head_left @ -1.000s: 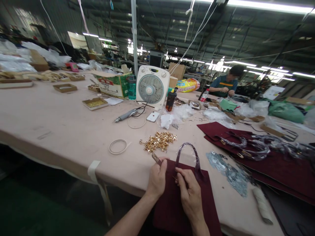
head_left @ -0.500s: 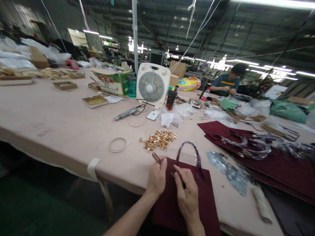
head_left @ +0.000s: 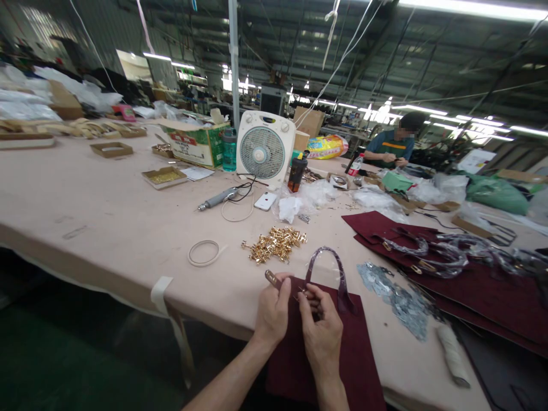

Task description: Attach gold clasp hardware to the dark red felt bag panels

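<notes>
A burgundy bag panel (head_left: 357, 354) hangs over the table's front edge, its purple handle (head_left: 339, 271) wrapped in clear film. My left hand (head_left: 273, 311) is closed at the panel's upper left, holding a short dark strap (head_left: 271, 278) that pokes out above the thumb with gold metal on it. Close beside it, my right hand (head_left: 322, 328) is curled over the panel, pinching a small thin metal piece (head_left: 299, 293) between thumb and fingers. Its exact kind is too small to make out. Beyond the hands lies a pile of gold metal fittings (head_left: 276, 244).
Flat grey metal plates (head_left: 396, 294) and a stack of burgundy panels (head_left: 479, 285) lie to the right. A tape roll (head_left: 203, 253), an electric screwdriver (head_left: 218, 198), a phone (head_left: 265, 201) and a fan (head_left: 264, 147) are farther back. Another person (head_left: 394, 145) works across the table.
My right hand has shifted slightly up and left, its fingers now more curled around the small metal piece. My left hand keeps its grip almost unmoved.
</notes>
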Motion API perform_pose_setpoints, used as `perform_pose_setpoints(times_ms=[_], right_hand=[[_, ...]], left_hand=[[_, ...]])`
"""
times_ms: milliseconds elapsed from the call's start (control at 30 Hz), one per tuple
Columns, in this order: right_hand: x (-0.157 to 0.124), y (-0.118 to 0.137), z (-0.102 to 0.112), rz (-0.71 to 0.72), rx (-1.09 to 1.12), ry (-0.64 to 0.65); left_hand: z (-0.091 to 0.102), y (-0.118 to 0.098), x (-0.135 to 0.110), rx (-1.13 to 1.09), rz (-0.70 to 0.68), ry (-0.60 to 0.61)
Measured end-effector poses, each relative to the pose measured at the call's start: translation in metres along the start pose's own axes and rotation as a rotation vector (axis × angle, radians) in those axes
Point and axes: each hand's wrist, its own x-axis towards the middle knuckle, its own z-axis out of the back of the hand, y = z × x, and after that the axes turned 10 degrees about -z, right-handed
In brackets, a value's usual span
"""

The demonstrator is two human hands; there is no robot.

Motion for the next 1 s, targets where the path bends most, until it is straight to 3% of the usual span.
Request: perform_pose_setpoints(times_ms=[433, 1000], right_hand=[[-0.005, 0.0005, 0.0087, 0.172, 0.005, 0.049], [-0.0023, -0.0011, 0.001, 0.306, -0.094, -0.03]], left_hand=[[0.0005, 0.0015, 0.0008, 0.021, -0.015, 0.005], [0.0006, 0.0028, -0.0028, 0.068, -0.069, -0.002]])
